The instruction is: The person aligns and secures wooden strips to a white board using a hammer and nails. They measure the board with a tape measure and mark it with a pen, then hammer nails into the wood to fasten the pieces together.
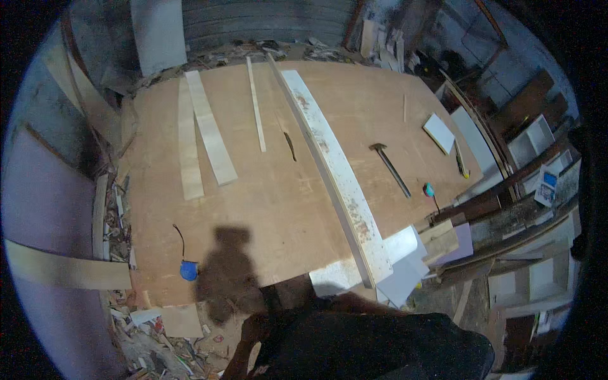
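Part of my left hand (248, 330) shows dimly at the lower edge beside my dark clothing, and its fingers are too dark to read. It holds nothing that I can make out. My right hand is out of view. A large plywood sheet (278, 190) lies in front of me. Closest to my left hand is a blue tape measure (188, 271) on the sheet's near left corner. A long white board (335, 171) runs diagonally across the sheet. To the board's right lies a hammer (389, 166).
Two pale wood strips (202, 136) and a thin batten (256, 104) lie on the left half of the sheet. A small white panel (438, 132) and a teal object (429, 189) lie at the right edge. Offcuts and stacked boards (506, 240) surround the sheet.
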